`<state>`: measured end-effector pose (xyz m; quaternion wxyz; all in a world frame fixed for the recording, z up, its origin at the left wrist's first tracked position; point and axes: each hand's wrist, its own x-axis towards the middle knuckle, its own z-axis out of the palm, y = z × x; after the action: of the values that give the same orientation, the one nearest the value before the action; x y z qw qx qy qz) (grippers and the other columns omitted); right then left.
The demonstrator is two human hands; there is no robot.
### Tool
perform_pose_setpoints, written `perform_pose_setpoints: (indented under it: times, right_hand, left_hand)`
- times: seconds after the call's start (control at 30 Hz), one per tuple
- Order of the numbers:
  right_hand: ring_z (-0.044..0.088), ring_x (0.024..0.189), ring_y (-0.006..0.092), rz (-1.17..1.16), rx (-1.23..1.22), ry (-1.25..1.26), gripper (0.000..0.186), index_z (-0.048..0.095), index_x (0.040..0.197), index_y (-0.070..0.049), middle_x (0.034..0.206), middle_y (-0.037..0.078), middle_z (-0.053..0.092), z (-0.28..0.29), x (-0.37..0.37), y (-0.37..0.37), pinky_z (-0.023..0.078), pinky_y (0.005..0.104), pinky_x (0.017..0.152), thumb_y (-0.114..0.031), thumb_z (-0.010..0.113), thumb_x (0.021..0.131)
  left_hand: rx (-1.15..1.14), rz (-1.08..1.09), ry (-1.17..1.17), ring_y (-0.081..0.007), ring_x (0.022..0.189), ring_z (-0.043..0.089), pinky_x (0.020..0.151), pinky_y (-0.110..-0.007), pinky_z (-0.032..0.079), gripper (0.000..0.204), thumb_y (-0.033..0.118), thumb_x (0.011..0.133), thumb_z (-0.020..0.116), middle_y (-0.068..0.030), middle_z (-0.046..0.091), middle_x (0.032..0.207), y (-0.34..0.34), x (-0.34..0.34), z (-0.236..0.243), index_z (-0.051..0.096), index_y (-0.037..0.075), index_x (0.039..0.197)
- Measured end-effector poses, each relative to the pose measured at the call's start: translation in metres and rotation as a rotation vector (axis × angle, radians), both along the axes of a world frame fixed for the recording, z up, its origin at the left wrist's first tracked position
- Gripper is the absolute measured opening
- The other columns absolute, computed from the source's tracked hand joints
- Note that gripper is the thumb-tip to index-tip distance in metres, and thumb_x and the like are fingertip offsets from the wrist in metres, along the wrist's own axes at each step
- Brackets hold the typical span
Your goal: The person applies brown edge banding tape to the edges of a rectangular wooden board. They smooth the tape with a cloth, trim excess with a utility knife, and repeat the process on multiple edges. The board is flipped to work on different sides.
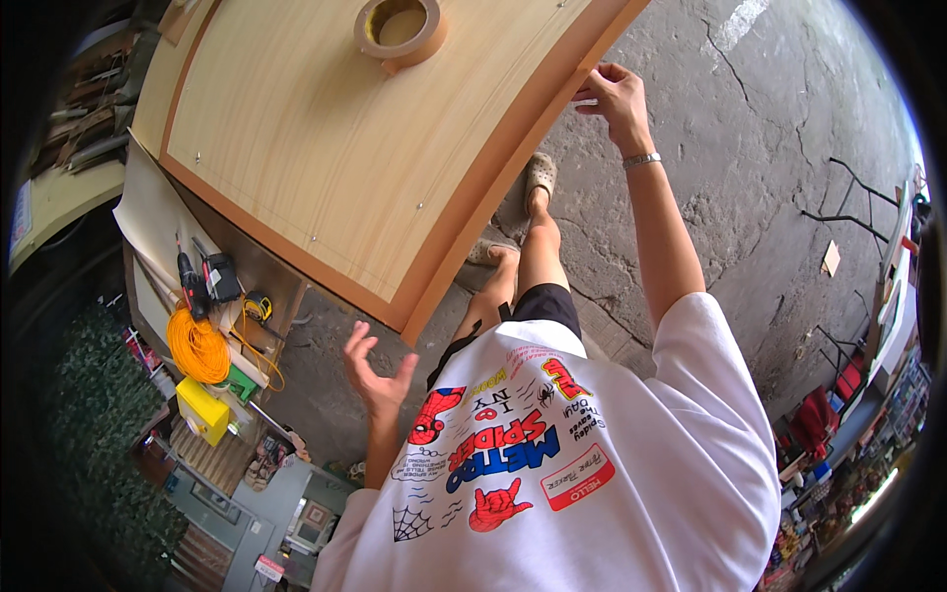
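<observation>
A: Setting?
B: Workshop; cracked concrete floor (760, 187). At left: power drill (190, 284), tape measure (258, 306), coil of orange cord (195, 345).

A: Principal item?
B: One wood-grain panel (296, 187), ahead and to the left, near corner toward the person. On its far part, one brown tape roll (419, 47), lying flat.

A: Grip, left hand (380, 380)?
B: Wide, fingers spread, nothing held; just beside the near corner.

A: Grip, right hand (617, 99)?
B: Narrow, fingertips bunched at the panel's right edge. Whether anything is pinched: cannot tell.

A: Progress?
B: Apparently done: brown band (493, 187) along the visible left, near and right borders. Outstanding: perhaps the right edge, judging by the hand there; far end out of frame, unverified.
</observation>
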<state>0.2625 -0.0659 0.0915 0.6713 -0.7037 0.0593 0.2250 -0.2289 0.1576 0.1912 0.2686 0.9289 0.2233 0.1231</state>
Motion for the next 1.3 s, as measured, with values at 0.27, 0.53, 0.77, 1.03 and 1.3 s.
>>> perform_pose_setpoints:
  times: [0.27,0.53,0.77,1.03,1.3]
  right_hand:
    - [0.077,0.075,0.0214,-0.045,-0.022,-0.085,0.038,0.069,0.102,0.006,0.086,0.014,0.075,-0.008,0.122,-0.032,0.063,0.0294,0.062,-0.031,0.075,0.095]
    - [0.077,0.083,0.0242,-0.067,-0.049,-0.098,0.042,0.068,0.104,0.006,0.093,0.015,0.077,-0.014,0.227,-0.059,0.064,0.0338,0.068,-0.035,0.073,0.096]
    - [0.077,0.079,0.0253,-0.064,-0.087,-0.100,0.041,0.071,0.101,0.007,0.091,0.017,0.076,-0.017,0.252,-0.064,0.064,0.0330,0.067,-0.033,0.070,0.097]
    - [0.078,0.079,0.0289,-0.098,-0.110,-0.107,0.043,0.070,0.099,0.009,0.089,0.021,0.076,-0.019,0.252,-0.062,0.065,0.0344,0.068,-0.034,0.071,0.097]
    - [0.078,0.090,0.0294,0.047,-0.107,-0.088,0.050,0.070,0.102,0.007,0.095,0.018,0.077,-0.012,0.201,-0.054,0.065,0.0384,0.073,-0.042,0.068,0.099]
  left_hand:
    - [0.088,0.089,0.125,-0.0433,0.131,0.055,0.107,-0.056,0.045,0.031,0.012,0.085,0.078,-0.0192,0.061,0.131,-0.042,0.028,-0.019,0.056,0.005,0.106]
    - [0.086,0.169,0.155,-0.0436,0.127,0.060,0.103,-0.055,0.049,0.013,0.003,0.087,0.069,-0.0205,0.064,0.124,-0.042,0.027,-0.017,0.058,0.003,0.093]
    - [0.019,0.272,0.181,-0.0445,0.127,0.059,0.104,-0.056,0.049,0.012,0.000,0.088,0.067,-0.0216,0.063,0.126,-0.051,0.034,-0.006,0.058,0.002,0.096]
    - [0.000,0.272,0.164,-0.0439,0.126,0.060,0.101,-0.054,0.050,0.012,0.002,0.091,0.069,-0.0221,0.063,0.126,-0.046,0.028,-0.005,0.059,0.001,0.098]
    - [-0.032,0.190,0.065,-0.0418,0.118,0.065,0.097,-0.050,0.054,0.010,0.003,0.091,0.071,-0.0180,0.066,0.123,-0.033,0.018,-0.008,0.063,0.002,0.096]
